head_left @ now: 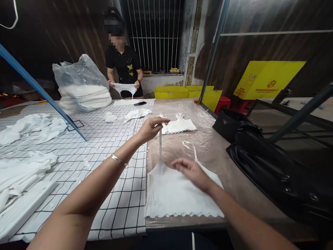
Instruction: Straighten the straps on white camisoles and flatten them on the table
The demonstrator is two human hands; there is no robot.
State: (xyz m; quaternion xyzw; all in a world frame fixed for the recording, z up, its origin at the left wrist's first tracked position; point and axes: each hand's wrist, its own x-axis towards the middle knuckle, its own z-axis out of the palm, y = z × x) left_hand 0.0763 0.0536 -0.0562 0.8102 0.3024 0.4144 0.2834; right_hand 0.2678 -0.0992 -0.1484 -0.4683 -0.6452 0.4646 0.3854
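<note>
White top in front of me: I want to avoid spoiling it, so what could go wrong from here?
The left hand holds one strap raised, so a harder pull might stretch it or drag the white top askew. The other strap lies loose and curled on the plastic sheet; it could twist or snag. Farther off stands a clear cup holding something brown; if knocked, it might stain the smaller white garment.

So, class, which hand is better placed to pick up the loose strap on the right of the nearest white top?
Probably the right hand: it appears to hold nothing and is close to the loose strap, while the left hand holds up the other strap.
</note>
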